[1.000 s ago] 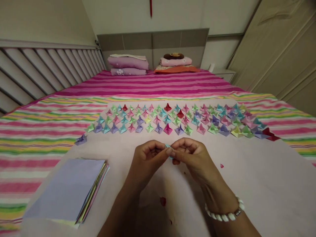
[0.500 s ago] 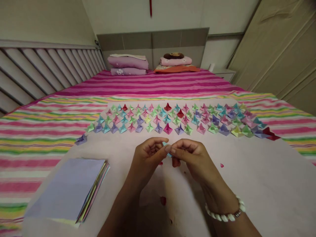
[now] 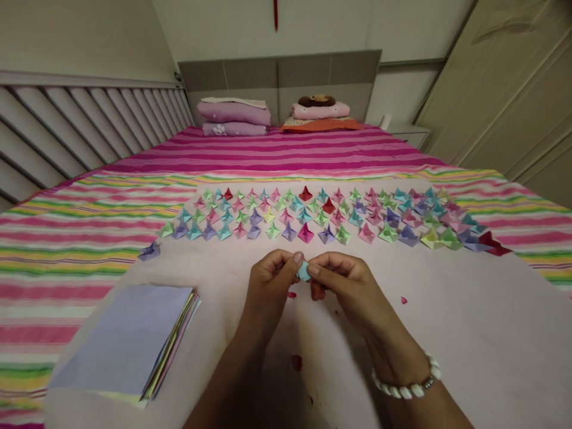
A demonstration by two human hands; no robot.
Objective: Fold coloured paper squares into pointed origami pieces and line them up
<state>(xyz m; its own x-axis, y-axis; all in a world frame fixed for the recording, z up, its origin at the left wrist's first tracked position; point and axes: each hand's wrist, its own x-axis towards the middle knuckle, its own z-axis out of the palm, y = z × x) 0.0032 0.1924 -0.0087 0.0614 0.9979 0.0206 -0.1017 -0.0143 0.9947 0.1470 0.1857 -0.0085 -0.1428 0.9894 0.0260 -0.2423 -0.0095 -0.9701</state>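
Note:
Between my two hands is a small folded piece of light blue paper (image 3: 304,271). My left hand (image 3: 273,277) pinches its left side between thumb and fingers. On its right side, the thumb and forefinger of my right hand (image 3: 342,275) are closed, hiding part of it. Just beyond my hands stand several rows of small folded paper boats (image 3: 305,232) in pink, green, blue, purple, yellow and red. A lone purple paper boat (image 3: 149,251) sits at the left end, nearer to me.
A stack of coloured paper (image 3: 125,339), purple on top, lies at the left on a white sheet (image 3: 469,333). Small red scraps (image 3: 297,362) dot the sheet. Below is a striped bedspread (image 3: 40,286); folded bedding (image 3: 235,113) is piled by the headboard (image 3: 330,71). A slatted rail (image 3: 89,119) runs along the left.
My left thumb has moved up onto the light blue paper, and more of the paper's face now shows between my hands. The view has shifted slightly.

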